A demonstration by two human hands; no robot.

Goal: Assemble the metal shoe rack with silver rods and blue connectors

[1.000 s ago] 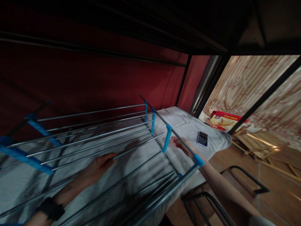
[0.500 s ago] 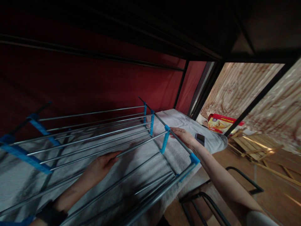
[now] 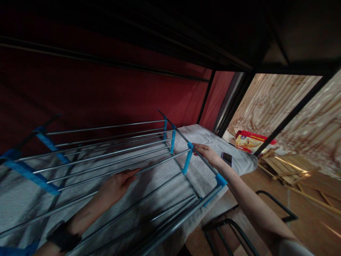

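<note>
On the grey blanket (image 3: 210, 137), along the red wall (image 3: 119, 92), we have the rack (image 3: 106, 156): blue brackets + metal rods.

Change, last sec: the rod (image 3: 165, 161) at our L hand (image 3: 121, 181) had its R end poking free, short of the blue bracket (image 3: 187, 159); now that end meets the bracket nr its top. R hand (image 3: 207, 152) has come up too, from approx bracket mid-height to its head. Our reading: rod lined up, prob. started into its seat; depth unknown, hole not visible.

Hands: well apart. L pinches the rod, thumb + fingers together. R has fingers behind bracket top, by the dark side rail (image 3: 182, 133); can't tell if gripping or only bracing.

Nearby: phone (image 3: 227, 159) on blanket, now partly behind R forearm (image 3: 246, 199) (in full view 1 s ago). Red box (image 3: 249, 140) past the blanket's edge, wooden slats (image 3: 290, 163) low down beyond, black tubular frame (image 3: 233, 221) below R arm.

In the way: thick near tube (image 3: 188, 216) w/ more rods alongside, so we reach over it; wall close behind rack; dark panel (image 3: 306, 46) overhead, light poor. Rod prob. runs on under L forearm (image 3: 90, 211); L end's seating can't be confirmed.
</note>
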